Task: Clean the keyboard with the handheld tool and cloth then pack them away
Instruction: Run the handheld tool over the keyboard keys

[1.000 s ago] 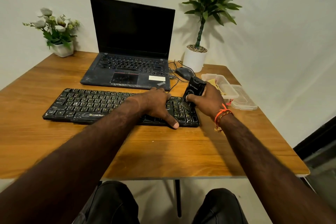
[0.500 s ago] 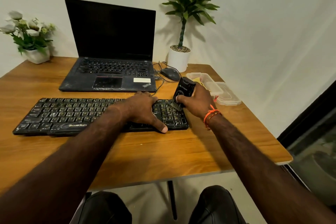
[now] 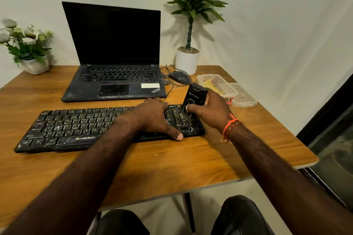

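A dusty black keyboard (image 3: 76,126) lies across the wooden table (image 3: 172,162). My left hand (image 3: 154,116) rests flat on its right half, thumb stretched along the front edge. My right hand (image 3: 212,110) grips a black handheld cleaning tool (image 3: 194,95), held upright with its brush end (image 3: 186,116) down on the keys at the keyboard's right end. A yellow cloth (image 3: 210,85) lies inside a clear plastic box (image 3: 227,87) just behind my right hand.
An open dark laptop (image 3: 114,74) stands behind the keyboard, with a wired mouse (image 3: 179,77) to its right. The box's lid (image 3: 244,98) lies near the table's right edge. A white-potted plant (image 3: 187,61) and a flower pot (image 3: 34,65) stand at the back.
The view has shifted, so the table's contents appear at new positions in the frame. Both hands stay at the keyboard's right end, the tool's brush still on the keys.
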